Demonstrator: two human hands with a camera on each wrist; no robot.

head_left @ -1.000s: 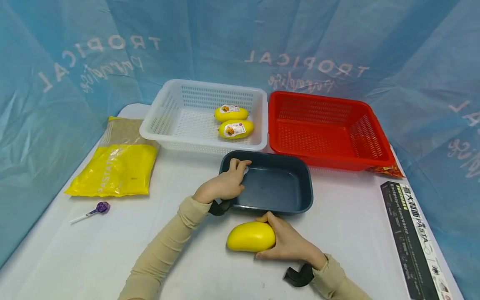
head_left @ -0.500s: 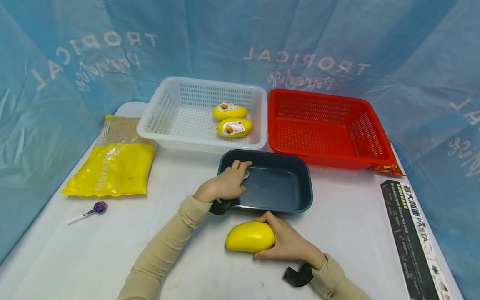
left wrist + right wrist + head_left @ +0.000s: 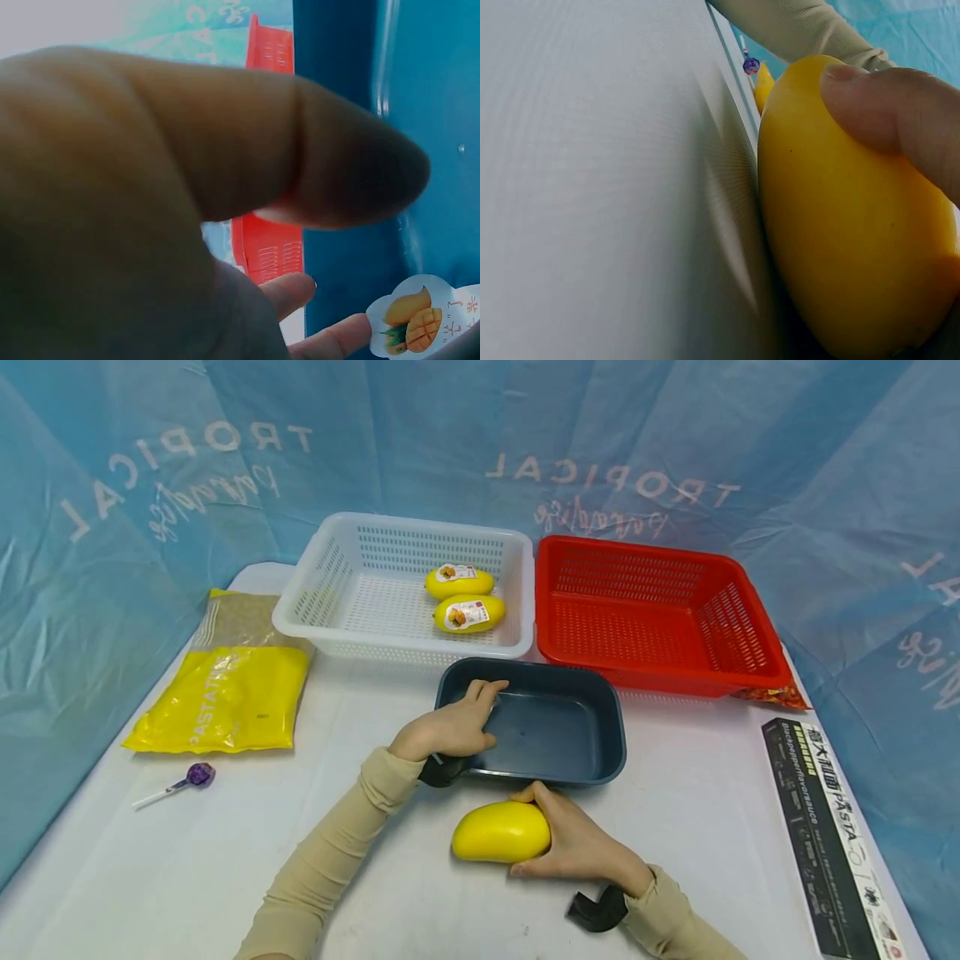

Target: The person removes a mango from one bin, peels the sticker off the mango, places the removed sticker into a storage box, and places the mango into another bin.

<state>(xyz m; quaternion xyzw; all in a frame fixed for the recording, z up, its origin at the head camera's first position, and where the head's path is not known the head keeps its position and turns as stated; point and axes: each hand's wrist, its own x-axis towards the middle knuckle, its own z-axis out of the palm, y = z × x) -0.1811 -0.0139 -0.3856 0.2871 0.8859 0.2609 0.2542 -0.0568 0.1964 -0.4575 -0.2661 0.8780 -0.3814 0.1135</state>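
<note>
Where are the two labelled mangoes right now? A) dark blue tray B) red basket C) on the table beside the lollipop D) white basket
D: both labelled mangoes lie inside the white basket; the red basket holds none.

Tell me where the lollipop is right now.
In the head view the purple lollipop lies on the white table at the person's left, just in front of the yellow pasta bag, well clear of both hands.
</note>
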